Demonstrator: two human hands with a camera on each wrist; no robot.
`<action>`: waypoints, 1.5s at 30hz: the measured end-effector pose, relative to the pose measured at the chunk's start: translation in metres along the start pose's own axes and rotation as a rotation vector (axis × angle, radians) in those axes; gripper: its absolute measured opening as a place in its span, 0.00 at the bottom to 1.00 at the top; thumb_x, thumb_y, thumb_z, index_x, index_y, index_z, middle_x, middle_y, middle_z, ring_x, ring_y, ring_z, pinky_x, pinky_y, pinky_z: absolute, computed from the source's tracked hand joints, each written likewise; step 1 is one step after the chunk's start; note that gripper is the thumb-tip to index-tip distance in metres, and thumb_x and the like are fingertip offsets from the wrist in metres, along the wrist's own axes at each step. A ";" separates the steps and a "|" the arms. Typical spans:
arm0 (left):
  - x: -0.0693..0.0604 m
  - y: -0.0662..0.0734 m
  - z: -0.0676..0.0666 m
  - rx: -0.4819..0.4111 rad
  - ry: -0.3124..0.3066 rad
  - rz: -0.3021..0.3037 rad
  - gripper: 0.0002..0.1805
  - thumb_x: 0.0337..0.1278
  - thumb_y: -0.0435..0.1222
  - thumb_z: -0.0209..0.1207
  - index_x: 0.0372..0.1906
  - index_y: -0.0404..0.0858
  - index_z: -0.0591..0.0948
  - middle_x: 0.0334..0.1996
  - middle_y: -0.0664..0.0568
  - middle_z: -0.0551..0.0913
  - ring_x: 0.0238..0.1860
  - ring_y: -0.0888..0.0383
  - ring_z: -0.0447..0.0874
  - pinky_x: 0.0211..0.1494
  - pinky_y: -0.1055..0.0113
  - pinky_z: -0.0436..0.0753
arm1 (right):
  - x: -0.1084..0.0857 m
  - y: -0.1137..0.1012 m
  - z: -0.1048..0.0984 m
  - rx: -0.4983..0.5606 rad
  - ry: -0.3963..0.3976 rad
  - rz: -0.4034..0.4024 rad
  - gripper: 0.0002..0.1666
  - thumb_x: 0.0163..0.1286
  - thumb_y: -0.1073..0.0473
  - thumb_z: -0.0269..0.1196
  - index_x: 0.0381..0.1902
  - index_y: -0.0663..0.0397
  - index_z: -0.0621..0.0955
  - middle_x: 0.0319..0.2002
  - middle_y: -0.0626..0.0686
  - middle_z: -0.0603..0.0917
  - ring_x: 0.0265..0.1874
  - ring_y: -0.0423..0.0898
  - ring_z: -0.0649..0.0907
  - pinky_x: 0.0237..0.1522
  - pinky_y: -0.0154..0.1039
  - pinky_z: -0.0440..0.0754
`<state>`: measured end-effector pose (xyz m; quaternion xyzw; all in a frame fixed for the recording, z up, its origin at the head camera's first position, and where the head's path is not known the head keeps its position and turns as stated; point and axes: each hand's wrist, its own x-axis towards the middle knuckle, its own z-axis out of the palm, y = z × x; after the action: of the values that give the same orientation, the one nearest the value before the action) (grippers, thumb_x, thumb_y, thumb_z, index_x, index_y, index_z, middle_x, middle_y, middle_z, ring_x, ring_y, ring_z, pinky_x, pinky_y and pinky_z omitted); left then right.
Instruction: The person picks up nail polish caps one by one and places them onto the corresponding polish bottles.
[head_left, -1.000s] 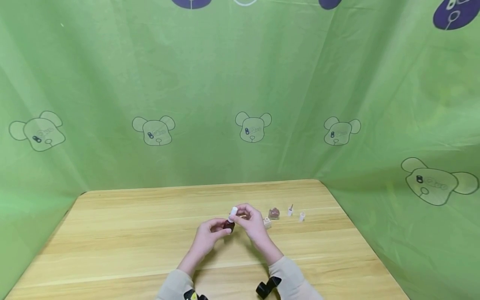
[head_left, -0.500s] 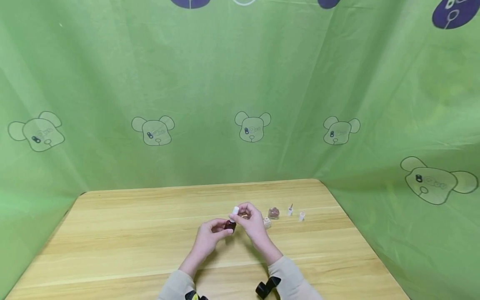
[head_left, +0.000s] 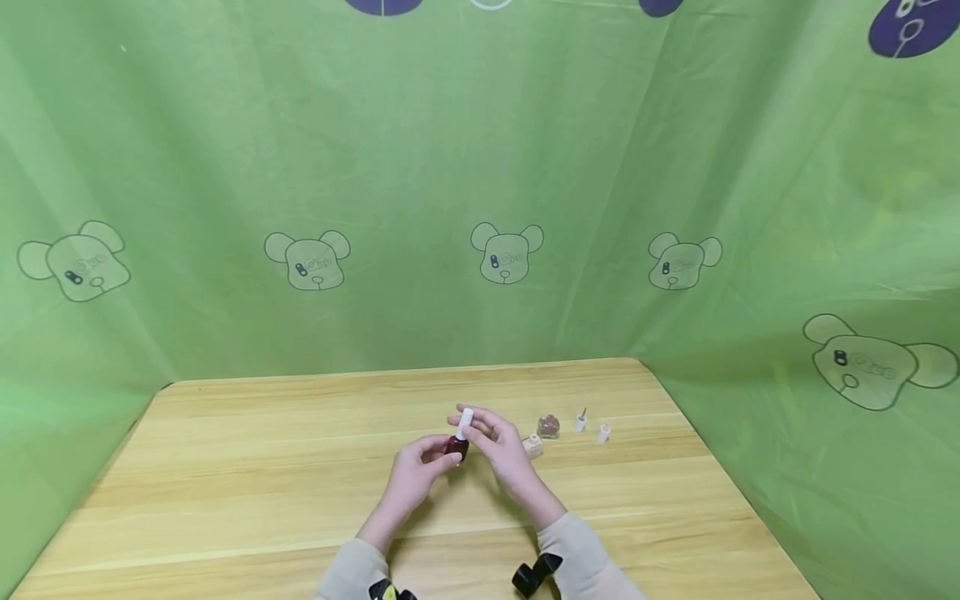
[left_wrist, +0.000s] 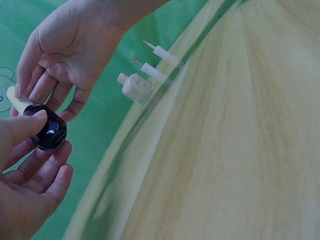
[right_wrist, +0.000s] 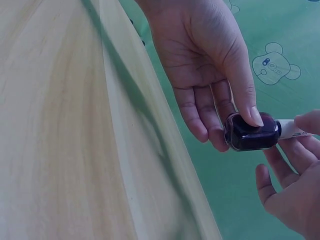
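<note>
My left hand [head_left: 412,475] grips a small nail polish bottle [head_left: 457,450] of dark red polish, thumb on its near side in the right wrist view. The bottle hangs above the table, tilted. On its neck stands a long white cap [head_left: 465,422], which my right hand [head_left: 506,454] pinches between thumb and fingers. A dark neck [right_wrist: 278,128] shows between cap and glass; whether the cap is screwed tight I cannot tell. Just beyond my right hand stand a pale nail polish bottle [head_left: 533,446], uncapped, and a mauve nail polish bottle [head_left: 548,427].
Two white brush caps, one [head_left: 581,422] with its brush pointing up and another [head_left: 603,432], stand right of the bottles on the wooden table [head_left: 262,483]. A green curtain [head_left: 420,167] with bear-head prints surrounds the table's back and sides.
My right fingers have moved left and straightened some around the cap. The dark red bottle has shifted slightly left and the pale bottle shows more. The other bottles and caps stay put.
</note>
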<state>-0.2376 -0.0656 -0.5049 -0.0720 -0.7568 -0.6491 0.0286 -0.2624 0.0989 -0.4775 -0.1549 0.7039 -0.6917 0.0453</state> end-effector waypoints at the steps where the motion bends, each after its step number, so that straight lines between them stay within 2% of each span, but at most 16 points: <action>1: 0.000 0.000 0.000 0.001 -0.001 0.000 0.20 0.54 0.37 0.68 0.50 0.31 0.83 0.42 0.38 0.87 0.42 0.53 0.86 0.45 0.72 0.85 | 0.000 0.000 0.000 0.001 0.002 0.003 0.26 0.70 0.59 0.60 0.63 0.61 0.73 0.56 0.64 0.82 0.59 0.55 0.80 0.70 0.45 0.70; 7: 0.002 -0.003 -0.001 0.014 -0.011 0.007 0.20 0.53 0.37 0.68 0.49 0.30 0.83 0.41 0.39 0.87 0.41 0.54 0.86 0.44 0.72 0.85 | 0.002 0.002 0.000 -0.002 0.036 -0.007 0.23 0.68 0.63 0.60 0.59 0.66 0.75 0.53 0.66 0.83 0.53 0.47 0.84 0.61 0.31 0.76; 10: 0.002 -0.002 -0.001 0.009 -0.019 0.004 0.20 0.53 0.37 0.68 0.49 0.30 0.82 0.41 0.39 0.87 0.41 0.54 0.86 0.44 0.73 0.85 | 0.002 0.003 0.002 -0.009 0.077 -0.014 0.21 0.67 0.65 0.62 0.56 0.67 0.76 0.51 0.66 0.84 0.49 0.42 0.86 0.57 0.27 0.77; 16: 0.001 -0.001 -0.001 0.007 -0.018 -0.010 0.21 0.53 0.39 0.68 0.50 0.32 0.83 0.41 0.40 0.87 0.42 0.53 0.86 0.45 0.72 0.85 | 0.002 0.003 0.005 -0.023 0.178 -0.009 0.19 0.62 0.66 0.66 0.50 0.67 0.79 0.46 0.65 0.86 0.42 0.37 0.85 0.52 0.31 0.79; 20: 0.001 -0.001 0.000 0.018 -0.016 0.002 0.21 0.53 0.39 0.69 0.50 0.32 0.83 0.41 0.40 0.87 0.42 0.53 0.86 0.45 0.73 0.85 | 0.001 0.002 0.006 -0.051 0.238 -0.001 0.17 0.59 0.65 0.69 0.46 0.63 0.81 0.40 0.59 0.88 0.38 0.38 0.84 0.51 0.34 0.76; 24: 0.001 -0.001 0.001 0.017 -0.016 0.018 0.20 0.52 0.38 0.69 0.49 0.32 0.83 0.40 0.40 0.87 0.40 0.55 0.86 0.43 0.74 0.84 | 0.001 0.002 0.007 -0.071 0.275 -0.008 0.17 0.58 0.65 0.70 0.45 0.65 0.81 0.34 0.52 0.87 0.34 0.37 0.82 0.49 0.34 0.74; 30: 0.001 -0.001 0.002 0.028 -0.017 0.028 0.19 0.51 0.39 0.69 0.47 0.34 0.84 0.39 0.42 0.87 0.38 0.57 0.84 0.43 0.76 0.82 | 0.000 -0.002 0.008 -0.039 0.294 -0.006 0.18 0.55 0.69 0.71 0.43 0.69 0.78 0.30 0.47 0.82 0.31 0.37 0.79 0.41 0.28 0.77; 35: -0.001 0.000 0.003 0.041 -0.017 0.030 0.19 0.51 0.40 0.69 0.46 0.34 0.84 0.38 0.42 0.87 0.38 0.57 0.83 0.43 0.75 0.82 | 0.000 -0.007 0.007 -0.003 0.294 0.016 0.18 0.54 0.72 0.70 0.41 0.71 0.77 0.27 0.45 0.78 0.28 0.37 0.76 0.34 0.26 0.74; 39: -0.002 0.000 0.005 0.041 -0.023 0.034 0.19 0.51 0.40 0.70 0.46 0.33 0.84 0.38 0.42 0.87 0.37 0.59 0.83 0.43 0.74 0.82 | 0.002 0.001 0.007 -0.011 0.313 0.004 0.18 0.53 0.71 0.71 0.40 0.69 0.76 0.26 0.44 0.76 0.27 0.36 0.73 0.30 0.25 0.72; 43: -0.001 0.000 0.005 0.026 -0.021 0.038 0.19 0.52 0.38 0.69 0.47 0.32 0.84 0.38 0.41 0.87 0.37 0.59 0.83 0.43 0.75 0.82 | 0.002 0.002 0.007 -0.033 0.311 -0.012 0.19 0.54 0.69 0.71 0.41 0.68 0.76 0.28 0.44 0.77 0.30 0.36 0.75 0.34 0.26 0.74; 45: -0.001 0.001 0.006 0.021 -0.013 0.034 0.18 0.52 0.37 0.68 0.47 0.32 0.84 0.38 0.41 0.87 0.37 0.58 0.83 0.43 0.76 0.82 | 0.001 0.003 0.007 -0.039 0.287 -0.017 0.19 0.57 0.68 0.70 0.44 0.69 0.76 0.31 0.48 0.81 0.32 0.36 0.77 0.39 0.28 0.75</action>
<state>-0.2363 -0.0601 -0.5054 -0.0888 -0.7625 -0.6399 0.0354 -0.2623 0.0918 -0.4801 -0.0613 0.7151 -0.6933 -0.0648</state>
